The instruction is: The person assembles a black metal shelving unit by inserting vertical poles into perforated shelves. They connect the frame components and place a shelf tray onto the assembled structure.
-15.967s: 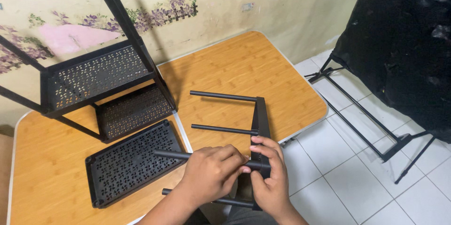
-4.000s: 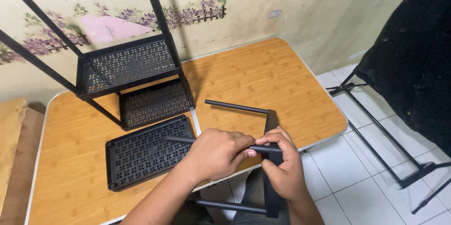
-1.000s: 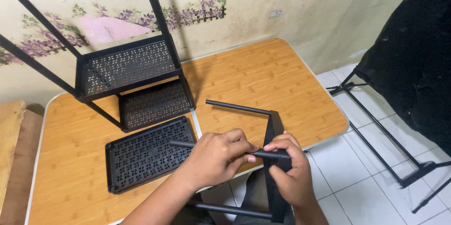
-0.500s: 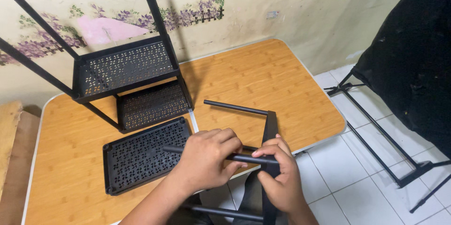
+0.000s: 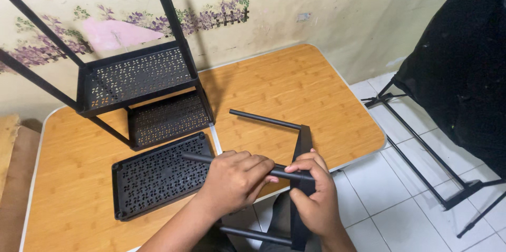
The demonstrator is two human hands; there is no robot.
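Left hand (image 5: 234, 181): curled shut around a black metal rod (image 5: 247, 167) near its middle, fingers wrapped over the top.
Right hand (image 5: 311, 199): closed on the near-right end of that rod, thumb and fingertips pinching where the rod meets a black shelf panel (image 5: 301, 189).
Rod: nearly level, running from far left over the loose tray to the panel on the right, above the near edge of the table.
Shelf panel: held on edge, upright, at the near right of the table; a second rod (image 5: 264, 119) sticking out from its far end, a third rod (image 5: 254, 235) from its near end, below the table edge.
Loose tray (image 5: 153, 178): black, perforated, flat on the table, just left of the left hand.
Rack (image 5: 137, 81): black, two perforated shelves on thin posts, at the far left against the wall.
Table (image 5: 295, 86): wood-grain top, pale rim.
Wall (image 5: 221, 10): cream, with flower pattern.
Black cover on a stand (image 5: 458, 62): far right, on white floor tiles.
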